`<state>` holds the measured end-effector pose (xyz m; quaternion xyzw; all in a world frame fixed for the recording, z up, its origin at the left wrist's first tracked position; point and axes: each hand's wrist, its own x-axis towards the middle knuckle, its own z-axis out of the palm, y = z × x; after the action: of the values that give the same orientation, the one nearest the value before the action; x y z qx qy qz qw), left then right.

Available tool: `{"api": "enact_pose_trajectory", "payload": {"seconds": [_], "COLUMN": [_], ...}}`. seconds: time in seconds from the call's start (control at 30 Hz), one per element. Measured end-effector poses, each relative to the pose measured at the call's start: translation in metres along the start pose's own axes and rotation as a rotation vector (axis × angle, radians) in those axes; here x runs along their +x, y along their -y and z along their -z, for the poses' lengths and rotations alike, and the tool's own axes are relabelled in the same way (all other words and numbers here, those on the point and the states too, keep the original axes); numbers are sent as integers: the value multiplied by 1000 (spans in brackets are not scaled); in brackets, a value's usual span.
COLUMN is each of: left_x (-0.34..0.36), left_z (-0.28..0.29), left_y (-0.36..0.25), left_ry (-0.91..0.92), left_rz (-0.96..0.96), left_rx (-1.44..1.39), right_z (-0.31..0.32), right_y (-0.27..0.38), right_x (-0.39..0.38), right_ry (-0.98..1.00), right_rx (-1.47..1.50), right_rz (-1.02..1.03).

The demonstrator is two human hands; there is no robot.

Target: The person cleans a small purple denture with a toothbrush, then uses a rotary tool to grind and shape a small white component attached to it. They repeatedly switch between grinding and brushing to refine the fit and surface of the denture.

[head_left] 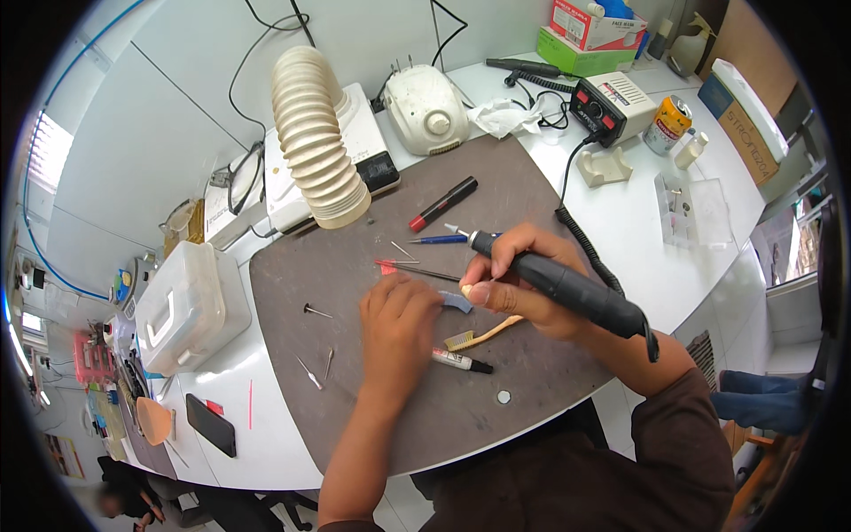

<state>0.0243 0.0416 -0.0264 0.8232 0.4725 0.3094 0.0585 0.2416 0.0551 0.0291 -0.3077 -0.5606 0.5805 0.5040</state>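
Handpiece (576, 288), black and corded, is clamped in the right hand (532, 306) over the brown mat (434, 426), tip toward ten o'clock; thumb and finger also pinch a small cream piece (466, 290). The left hand (394, 328) is apart from it, at its nine o'clock; whether it grips anything I cannot tell. Around the mat's centre, a translucent handled case (213, 306) stands shut at nine o'clock, contents too cloudy to make out. At two o'clock an open clear box (675, 238) holds a few small bits; near it stand a can (667, 126) and a small bottle (691, 152), contents hidden. At one o'clock a red-and-white carton (589, 25) sits on a green carton (576, 55). A black-capped tube (461, 360) lies at five o'clock.
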Motion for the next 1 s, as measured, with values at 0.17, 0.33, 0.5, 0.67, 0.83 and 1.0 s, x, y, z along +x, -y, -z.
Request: {"api": "enact_pose_trajectory", "payload": {"seconds": [0.17,0.33,0.5,0.67,0.83,1.0], "left_x": [4,-5,-14,-24,-29,-21], "left_z": [5,12,23,35,35,43], "left_y": [-11,-13,-11,-19,-27,-37], "left_ry": [69,80,-75,-77,-50,2], "left_rz": [-20,150,632,559,614,748], "left_rx": [-89,-219,-1185,-1386,-1449,-1783], "right_z": [-2,-4,-2,-2,-8,-5], "right_y": [-11,-7,-4,-8,-10,-11], "right_x": [-2,-1,-3,-3,-5,-6], "right_ry": [0,-16,8,165,215,275], "right_rx": [17,-69,-164,-288,-277,-374], "right_rz": [69,127,214,400,387,382]}}
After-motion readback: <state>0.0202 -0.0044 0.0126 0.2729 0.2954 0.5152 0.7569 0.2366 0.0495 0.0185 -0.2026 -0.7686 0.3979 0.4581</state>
